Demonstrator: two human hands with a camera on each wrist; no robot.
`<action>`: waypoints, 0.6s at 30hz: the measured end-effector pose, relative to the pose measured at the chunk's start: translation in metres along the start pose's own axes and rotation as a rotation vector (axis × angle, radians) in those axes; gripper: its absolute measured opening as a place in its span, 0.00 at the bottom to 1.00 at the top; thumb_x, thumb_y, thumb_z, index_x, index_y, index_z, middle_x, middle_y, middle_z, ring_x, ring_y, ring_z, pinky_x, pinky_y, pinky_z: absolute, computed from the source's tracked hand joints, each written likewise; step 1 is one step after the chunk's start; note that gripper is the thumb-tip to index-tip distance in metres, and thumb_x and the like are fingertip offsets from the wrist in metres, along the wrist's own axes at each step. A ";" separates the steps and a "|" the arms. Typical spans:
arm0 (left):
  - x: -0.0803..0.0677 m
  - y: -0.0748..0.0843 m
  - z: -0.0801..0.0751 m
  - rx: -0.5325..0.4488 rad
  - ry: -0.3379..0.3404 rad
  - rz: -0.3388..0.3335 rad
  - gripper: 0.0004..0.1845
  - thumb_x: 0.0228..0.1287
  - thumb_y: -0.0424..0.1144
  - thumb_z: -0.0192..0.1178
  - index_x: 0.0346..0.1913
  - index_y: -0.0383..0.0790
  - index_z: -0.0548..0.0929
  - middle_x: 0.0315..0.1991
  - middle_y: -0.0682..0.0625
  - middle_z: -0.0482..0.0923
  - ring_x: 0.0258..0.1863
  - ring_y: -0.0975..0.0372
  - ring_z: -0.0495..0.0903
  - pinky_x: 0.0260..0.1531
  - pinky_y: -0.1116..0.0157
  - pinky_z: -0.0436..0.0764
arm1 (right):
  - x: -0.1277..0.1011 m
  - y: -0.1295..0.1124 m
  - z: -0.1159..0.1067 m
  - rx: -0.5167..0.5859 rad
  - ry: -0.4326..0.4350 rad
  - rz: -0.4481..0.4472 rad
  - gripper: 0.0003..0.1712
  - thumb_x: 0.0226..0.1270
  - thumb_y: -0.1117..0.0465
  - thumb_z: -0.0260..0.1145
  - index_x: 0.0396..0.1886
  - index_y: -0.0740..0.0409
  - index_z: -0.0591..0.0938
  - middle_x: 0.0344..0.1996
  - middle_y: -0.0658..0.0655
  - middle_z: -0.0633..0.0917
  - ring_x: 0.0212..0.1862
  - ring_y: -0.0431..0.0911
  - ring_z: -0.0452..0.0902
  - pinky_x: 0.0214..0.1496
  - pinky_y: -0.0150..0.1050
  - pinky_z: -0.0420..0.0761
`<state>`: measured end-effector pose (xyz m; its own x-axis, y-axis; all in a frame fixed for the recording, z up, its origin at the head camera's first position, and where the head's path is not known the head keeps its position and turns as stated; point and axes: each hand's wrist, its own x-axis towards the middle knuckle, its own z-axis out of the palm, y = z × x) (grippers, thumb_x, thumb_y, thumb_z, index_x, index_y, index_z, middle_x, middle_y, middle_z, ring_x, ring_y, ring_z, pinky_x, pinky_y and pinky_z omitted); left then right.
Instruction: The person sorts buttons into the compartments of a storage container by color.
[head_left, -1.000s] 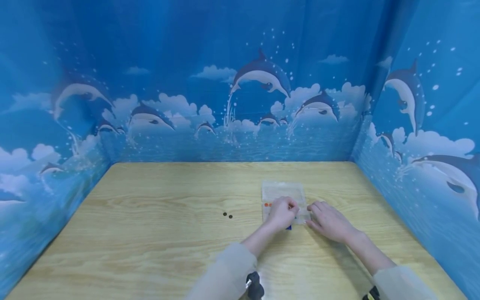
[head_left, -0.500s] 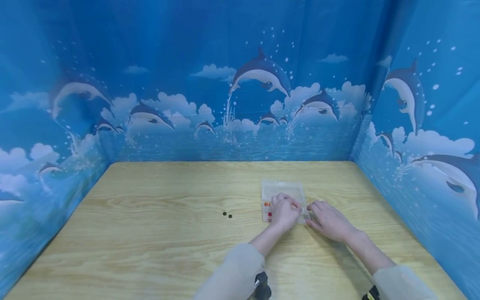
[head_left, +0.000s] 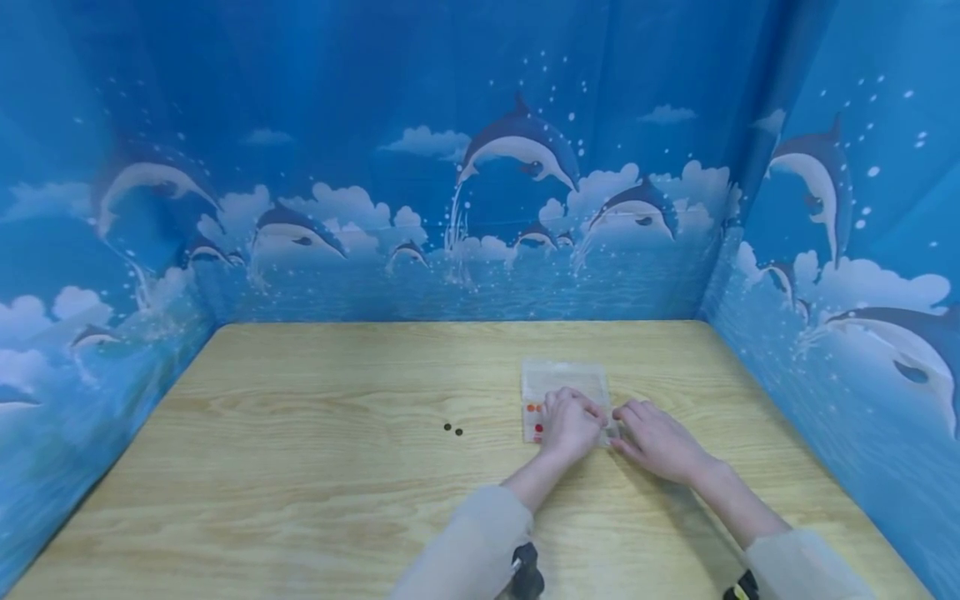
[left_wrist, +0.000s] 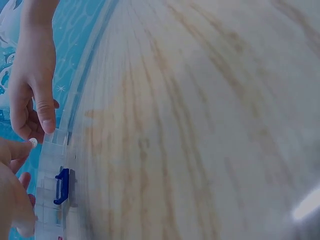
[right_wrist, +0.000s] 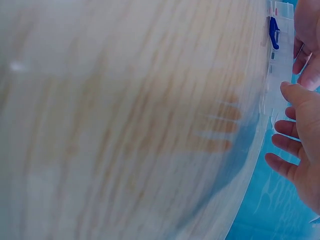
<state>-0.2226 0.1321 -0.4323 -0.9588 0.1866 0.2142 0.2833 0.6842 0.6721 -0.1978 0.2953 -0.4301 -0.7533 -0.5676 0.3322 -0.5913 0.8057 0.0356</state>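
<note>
Both hands meet at the near edge of a clear plastic compartment box (head_left: pixel 564 385) with a blue latch, right of the tabletop's (head_left: pixel 315 467) centre. The left hand (head_left: pixel 570 425) curls over it; the right hand (head_left: pixel 654 439) rests loosely open at its 3 o'clock side, fingertips touching. Two small dark beads (head_left: pixel 453 429) lie at 9 o'clock.

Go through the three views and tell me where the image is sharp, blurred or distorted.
Head view: evenly lit and sharp, table edges bowed by the wide lens. Left wrist view: wood grain smeared, clear box and blue latch fairly sharp. Right wrist view: heavily blurred wood, the right hand clearer.
</note>
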 end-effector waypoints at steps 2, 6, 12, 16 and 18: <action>0.000 0.000 0.000 -0.011 -0.005 0.005 0.02 0.48 0.44 0.67 0.26 0.52 0.87 0.36 0.61 0.75 0.40 0.64 0.67 0.43 0.64 0.63 | 0.000 0.000 0.000 -0.002 0.002 0.000 0.21 0.55 0.58 0.68 0.42 0.68 0.76 0.38 0.60 0.77 0.40 0.52 0.74 0.39 0.45 0.76; 0.000 0.000 -0.001 -0.058 -0.018 -0.016 0.01 0.48 0.42 0.67 0.25 0.52 0.87 0.35 0.61 0.75 0.41 0.64 0.68 0.45 0.64 0.63 | 0.000 0.000 -0.001 -0.005 0.004 0.000 0.20 0.55 0.58 0.69 0.42 0.68 0.76 0.37 0.60 0.77 0.39 0.52 0.74 0.38 0.45 0.76; 0.002 -0.001 -0.008 -0.164 0.014 -0.014 0.03 0.51 0.37 0.64 0.26 0.50 0.86 0.29 0.60 0.78 0.36 0.64 0.71 0.40 0.65 0.67 | 0.000 -0.001 -0.001 -0.010 0.000 0.007 0.19 0.56 0.58 0.68 0.41 0.67 0.76 0.37 0.59 0.77 0.39 0.53 0.74 0.37 0.46 0.76; 0.004 -0.004 -0.017 -0.214 -0.037 -0.011 0.01 0.55 0.38 0.63 0.30 0.48 0.84 0.31 0.60 0.75 0.37 0.65 0.70 0.39 0.65 0.68 | 0.000 -0.002 -0.003 -0.009 -0.022 0.022 0.19 0.56 0.58 0.68 0.42 0.67 0.76 0.36 0.59 0.77 0.39 0.52 0.74 0.37 0.45 0.76; 0.005 -0.005 -0.023 -0.241 -0.070 -0.017 0.01 0.57 0.38 0.62 0.31 0.48 0.83 0.33 0.61 0.74 0.40 0.65 0.69 0.41 0.65 0.69 | 0.000 -0.002 -0.004 -0.007 -0.035 0.030 0.19 0.56 0.58 0.68 0.42 0.67 0.76 0.37 0.59 0.77 0.39 0.52 0.74 0.38 0.46 0.76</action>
<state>-0.2283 0.1133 -0.4187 -0.9603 0.2305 0.1574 0.2558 0.5010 0.8268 -0.1953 0.2947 -0.4265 -0.7805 -0.5484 0.3001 -0.5660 0.8237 0.0329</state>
